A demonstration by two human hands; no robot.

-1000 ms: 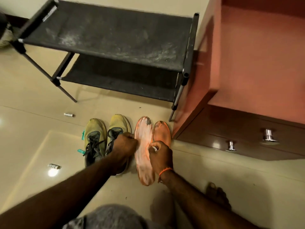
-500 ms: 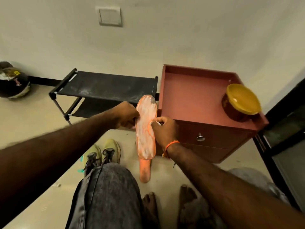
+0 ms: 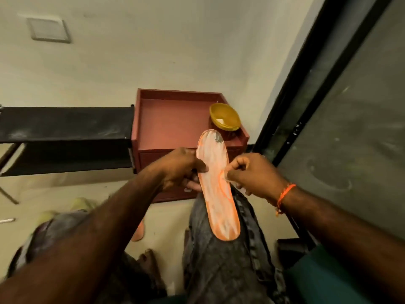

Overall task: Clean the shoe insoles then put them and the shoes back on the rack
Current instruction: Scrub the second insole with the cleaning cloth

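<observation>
Left hand (image 3: 182, 170): I see it gripping the insole's left edge, thumb on top, fingers curled beneath.
Right hand (image 3: 249, 172): fingers pinched at the insole's right edge, over something small and pale that I cannot identify.
Insole (image 3: 217, 189): orange, smeared white, with a grey patch at its 12 o'clock tip; it is held lengthwise above the knee (image 3: 228, 255), heel end toward me.
Second insole (image 3: 138, 231): partly hidden by the left forearm, on the floor (image 3: 166, 218) at 9 o'clock of the knee.
Shoes (image 3: 65, 210): blurred yellow-green, on the floor at 9 o'clock, well apart from the hands.
Rack (image 3: 65, 123): black, dusty, at 10 o'clock, with nothing on the shelves that show.
Cabinet (image 3: 175, 119): red, at 12 o'clock beyond the insole, carrying a yellow bowl (image 3: 224, 117).
Risk, my judgement: edge grips on a limp insole may let it bend or slip when rubbed; loosened dirt could fall onto the trousers, and the grey patch could be missed.
</observation>
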